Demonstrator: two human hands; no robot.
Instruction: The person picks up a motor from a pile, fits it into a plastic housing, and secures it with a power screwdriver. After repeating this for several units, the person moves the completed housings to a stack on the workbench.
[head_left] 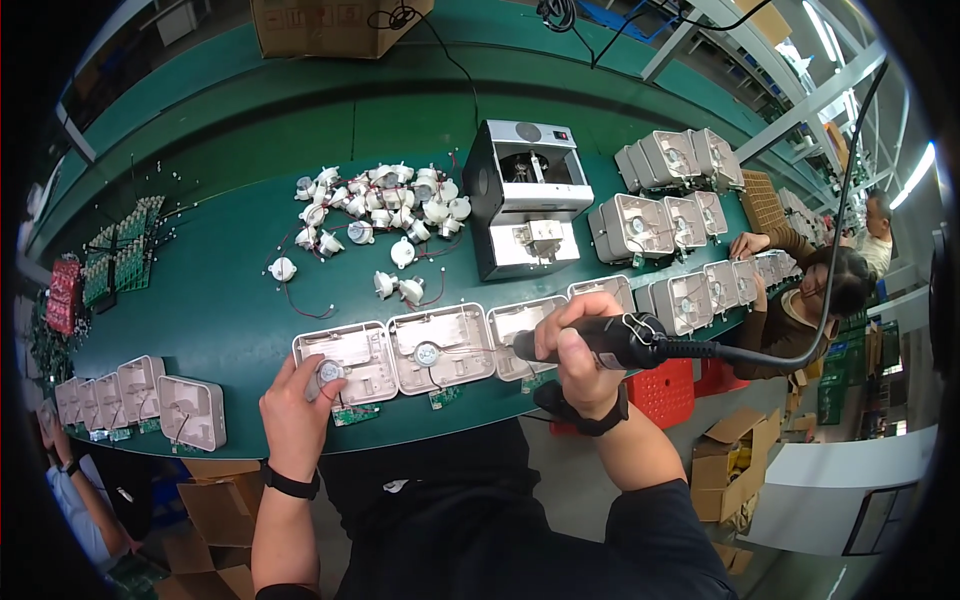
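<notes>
My left hand point(294, 415) grips a small round part with a silver face point(329, 371) between thumb and fingers, inside a white plastic housing point(368, 345). A green circuit board point(357, 414) lies at that housing's near edge. My right hand point(588, 372) is wrapped round a black electric screwdriver point(625, 342), its cord running off to the right. The tool is held over the row of housings, and its tip is hard to make out. Beside the first housing, a second housing point(452, 327) has a similar round part point(426, 354) seated in it.
A pile of white round parts with wires point(400, 200) lies behind the row. A silver-black machine point(528, 200) stands at the back. More housings are stacked to the right point(640, 228) and left point(192, 412). Co-workers sit at both ends; a red stool point(660, 395) stands beside the table.
</notes>
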